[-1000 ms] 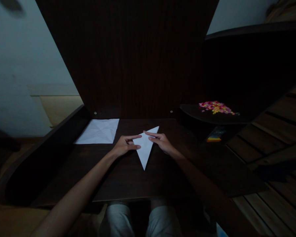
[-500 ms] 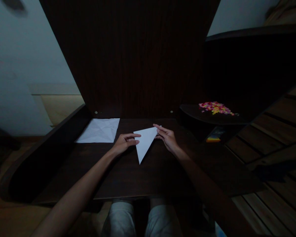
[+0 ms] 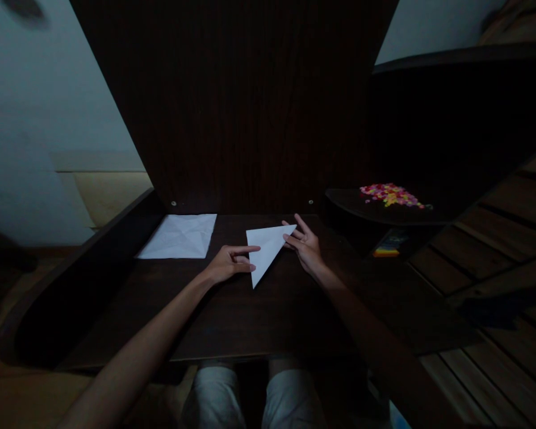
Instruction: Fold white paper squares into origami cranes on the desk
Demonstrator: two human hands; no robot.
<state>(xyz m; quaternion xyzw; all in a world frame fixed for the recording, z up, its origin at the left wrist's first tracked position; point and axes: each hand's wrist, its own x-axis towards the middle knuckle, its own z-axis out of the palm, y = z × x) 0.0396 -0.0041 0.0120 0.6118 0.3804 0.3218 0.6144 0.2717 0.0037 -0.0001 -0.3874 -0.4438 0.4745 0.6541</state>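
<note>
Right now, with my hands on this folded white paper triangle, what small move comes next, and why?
With your right hand, I'd probably slide the thumb down the slanted right edge of the folded white paper triangle: it sits near that edge's upper end, the edge below is uncovered, and your left hand, at the left side, could steady the paper.

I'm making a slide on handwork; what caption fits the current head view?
Left hand and right hand on a white paper triangle, a creased sheet lying farther left on the dark desk.
</note>
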